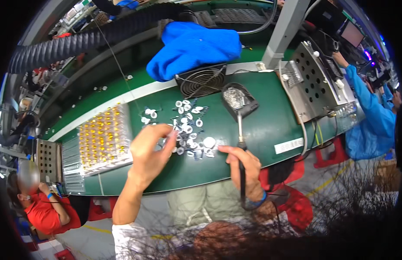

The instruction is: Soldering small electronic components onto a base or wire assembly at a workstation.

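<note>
My right hand (248, 170) is closed around the black handle of a soldering iron (240, 130). The iron's metal barrel points away from me, its tip at a dark holder (247, 106) filled with metal shavings. Its index finger reaches left, close to a white disc (209, 142). On the left, my left hand (151, 149) has thumb and fingers pinched together at the edge of a loose pile of small white ring-shaped parts (187, 128), some with dark wires. What the pinch holds, if anything, is too small to tell.
A tray of yellow-topped parts (103, 136) lies left on the green bench (270, 125). Behind the pile stands a black fan (201, 82) with blue cloth (196, 47) over it. A perforated metal box (313, 82) is at right. People sit at both sides.
</note>
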